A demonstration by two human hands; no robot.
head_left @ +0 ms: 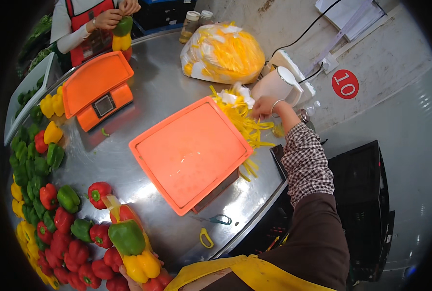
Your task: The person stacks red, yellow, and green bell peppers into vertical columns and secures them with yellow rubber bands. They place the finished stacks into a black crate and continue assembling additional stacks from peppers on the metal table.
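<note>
At the lower left, my left hand [130, 282] holds a row of bell peppers [127, 237], red, green and yellow, in a yellow net sleeve [113, 202]; the peppers hide most of the fingers. My right hand [263, 107] reaches across to the far side, its fingers curled down at a pile of flat yellow net sleeves [247, 127]. Whether a sleeve is between those fingers is hidden. Beside the pile sits an orange scale [191, 155] with a wide flat pan. Loose red peppers [75, 254] lie around my left hand.
Teal-handled scissors [220, 219] and a yellow handle loop [206, 238] lie near the front edge. Past the sleeves stand a full plastic bag [223, 53] and a white kettle [276, 85]. Across the table, a co-worker [92, 29] holds peppers behind another orange scale [98, 82]. Green peppers [36, 165] line the left.
</note>
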